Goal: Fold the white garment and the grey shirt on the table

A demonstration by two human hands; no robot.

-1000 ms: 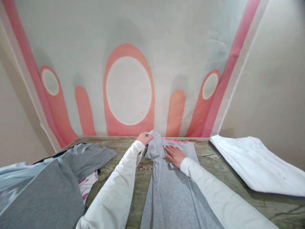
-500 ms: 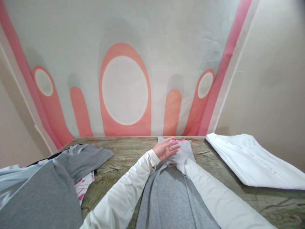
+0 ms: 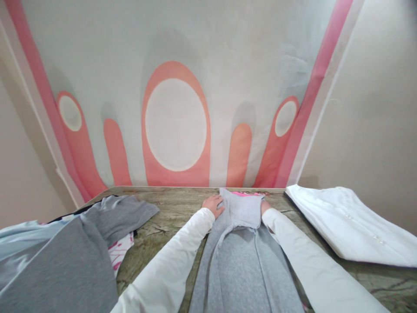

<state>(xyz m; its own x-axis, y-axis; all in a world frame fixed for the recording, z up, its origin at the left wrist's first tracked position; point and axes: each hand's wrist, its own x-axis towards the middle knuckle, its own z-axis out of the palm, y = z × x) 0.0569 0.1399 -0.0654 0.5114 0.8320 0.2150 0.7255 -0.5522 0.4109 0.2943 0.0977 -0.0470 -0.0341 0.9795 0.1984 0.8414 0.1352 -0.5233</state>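
Note:
A long light grey knit garment lies lengthwise on the table, its far end turned into a flat, paler flap. Bright pink cloth peeks out past that flap. At the flap's left edge is my left hand, its fingers curled onto the fabric. On the opposite edge sits my right hand; cloth and the white sleeve hide most of its fingers, so its grip cannot be made out.
To the left, a darker grey T-shirt lies over a heap with pale blue cloth and pink-patterned white cloth. A folded white garment lies at right. The wood-grain table meets a wall behind.
My left hand has moved left and down from above the flap to its left edge. My right hand has come out from under the cloth to the right edge. The flap lies flatter.

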